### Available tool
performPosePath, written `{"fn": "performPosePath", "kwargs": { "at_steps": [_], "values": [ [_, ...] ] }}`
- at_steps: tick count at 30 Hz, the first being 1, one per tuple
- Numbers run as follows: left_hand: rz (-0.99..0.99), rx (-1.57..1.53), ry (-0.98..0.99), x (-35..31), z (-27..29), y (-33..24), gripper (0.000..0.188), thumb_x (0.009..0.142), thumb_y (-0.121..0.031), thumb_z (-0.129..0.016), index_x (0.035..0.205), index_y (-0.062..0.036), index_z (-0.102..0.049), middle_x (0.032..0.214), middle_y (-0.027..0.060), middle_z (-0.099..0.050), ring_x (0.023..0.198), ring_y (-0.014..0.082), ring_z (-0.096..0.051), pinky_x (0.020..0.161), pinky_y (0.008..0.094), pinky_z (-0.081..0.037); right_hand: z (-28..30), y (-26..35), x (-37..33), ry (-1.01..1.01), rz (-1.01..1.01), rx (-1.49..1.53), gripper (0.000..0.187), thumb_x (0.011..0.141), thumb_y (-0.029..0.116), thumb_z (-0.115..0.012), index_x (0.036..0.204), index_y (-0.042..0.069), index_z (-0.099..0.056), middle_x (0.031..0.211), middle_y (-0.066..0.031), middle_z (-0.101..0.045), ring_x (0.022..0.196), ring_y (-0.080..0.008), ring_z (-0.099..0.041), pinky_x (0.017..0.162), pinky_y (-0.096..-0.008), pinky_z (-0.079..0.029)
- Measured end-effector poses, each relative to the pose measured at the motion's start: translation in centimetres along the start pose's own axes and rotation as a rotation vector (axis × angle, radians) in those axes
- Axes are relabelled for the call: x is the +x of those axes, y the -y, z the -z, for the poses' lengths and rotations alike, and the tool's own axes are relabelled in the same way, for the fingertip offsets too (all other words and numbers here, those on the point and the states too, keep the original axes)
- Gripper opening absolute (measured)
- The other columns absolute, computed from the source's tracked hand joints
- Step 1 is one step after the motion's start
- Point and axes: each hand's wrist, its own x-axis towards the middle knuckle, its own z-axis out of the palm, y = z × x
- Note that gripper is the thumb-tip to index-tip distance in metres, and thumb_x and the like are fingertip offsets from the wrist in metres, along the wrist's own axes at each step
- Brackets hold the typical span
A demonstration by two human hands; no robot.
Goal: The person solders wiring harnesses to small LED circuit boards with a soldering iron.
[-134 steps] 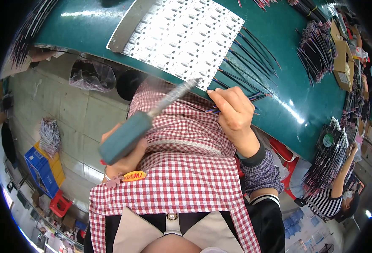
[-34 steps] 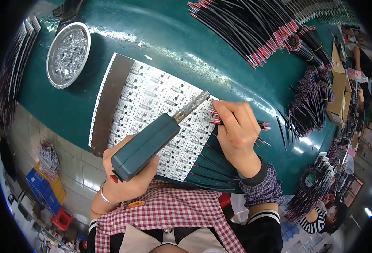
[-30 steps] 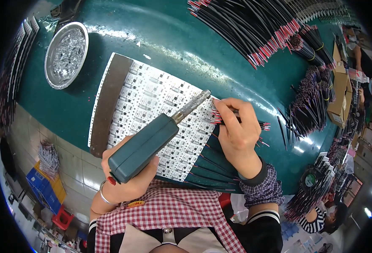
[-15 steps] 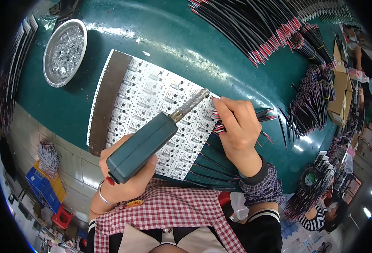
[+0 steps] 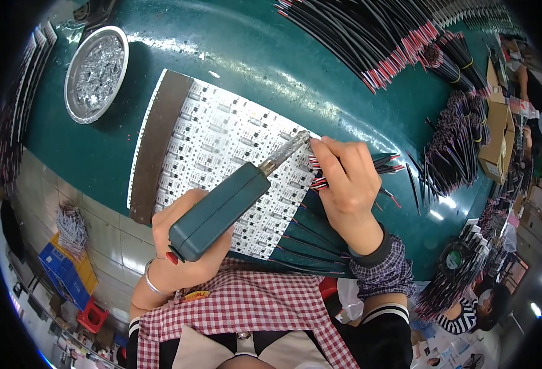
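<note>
A dark green soldering gun [image 5: 221, 209] is in my left hand [image 5: 200, 267], its fingers wrapped round the handle. Its metal tip reaches the right edge of a white panel of small circuit boards [image 5: 221, 123]. Right beside the tip, the thumb and forefinger of my right hand [image 5: 349, 190] pinch a thin wire, mostly hidden by the fingers. More black wires with red and white ends [image 5: 386, 162] lie under and past this hand. Along the panel's lower right edge, several black wires [image 5: 308, 251] run off toward my right sleeve.
A brown strip [image 5: 157, 154] lies along the panel's left side. At the upper left stands a metal bowl [image 5: 98, 74] of silvery scraps. Bundles of black wires [image 5: 369, 43] fill the far right, near a cardboard box [image 5: 497, 141]. People sit farther right.
The soldering gun and my left hand have shifted slightly right, bringing the tip closer to my right fingertips. My right hand has hardly moved.
</note>
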Motion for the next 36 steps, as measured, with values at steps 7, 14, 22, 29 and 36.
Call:
{"fn": "performPosePath", "kwargs": {
  "at_steps": [7, 14, 22, 29, 36],
  "values": [
    [-0.095, 0.066, -0.019, 0.22, -0.01, 0.12, 0.019, 0.065, 0.005, -0.070, 0.083, 0.0064, -0.064, 0.076, 0.0132, -0.060, 0.057, 0.0224, -0.060, 0.052, 0.0283, -0.046, -0.31, -0.38, 0.04, -0.037, 0.057, -0.070, 0.034, 0.066, 0.004, -0.066, 0.100, 0.001, -0.068, 0.094, -0.0092, -0.065, 0.075, -0.0221, -0.059, 0.056, -0.0305, -0.049],
    [-0.067, 0.114, -0.020, -0.35, 0.26, -0.15, 0.020, 0.064, 0.004, -0.070, 0.083, 0.0060, -0.066, 0.079, 0.0145, -0.062, 0.058, 0.0243, -0.062, 0.052, 0.0291, -0.048, -0.29, -0.46, -0.05, -0.036, 0.058, -0.077, 0.033, 0.065, 0.003, -0.067, 0.099, 0.001, -0.068, 0.093, -0.0091, -0.065, 0.074, -0.0216, -0.059, 0.055, -0.0304, -0.049],
    [-0.068, 0.104, -0.011, -0.21, 0.34, -0.34, 0.021, 0.065, 0.005, -0.069, 0.086, 0.0076, -0.065, 0.079, 0.0142, -0.062, 0.058, 0.0229, -0.062, 0.054, 0.0280, -0.048, -0.45, -0.65, 0.12, -0.072, 0.053, -0.022, 0.034, 0.062, -0.003, -0.065, 0.096, 0.002, -0.068, 0.089, -0.0082, -0.065, 0.072, -0.0215, -0.059, 0.054, -0.0306, -0.049],
    [-0.021, 0.041, -0.022, -0.33, -0.01, -0.03, 0.019, 0.065, 0.004, -0.068, 0.083, 0.0059, -0.063, 0.072, 0.0115, -0.059, 0.054, 0.0204, -0.057, 0.051, 0.0274, -0.044, -0.60, -0.67, 0.07, -0.078, 0.056, -0.019, 0.033, 0.061, -0.003, -0.064, 0.094, 0.002, -0.068, 0.089, -0.0080, -0.065, 0.073, -0.0220, -0.060, 0.056, -0.0311, -0.049],
    [-0.025, 0.057, -0.035, -0.48, 0.14, -0.18, 0.018, 0.064, 0.004, -0.069, 0.081, 0.0058, -0.063, 0.072, 0.0122, -0.059, 0.054, 0.0213, -0.057, 0.049, 0.0282, -0.044, -0.49, -0.60, 0.00, -0.066, 0.057, -0.026, 0.032, 0.062, -0.001, -0.064, 0.094, 0.002, -0.068, 0.089, -0.0080, -0.065, 0.076, -0.0226, -0.061, 0.058, -0.0319, -0.050]
  ]
}}
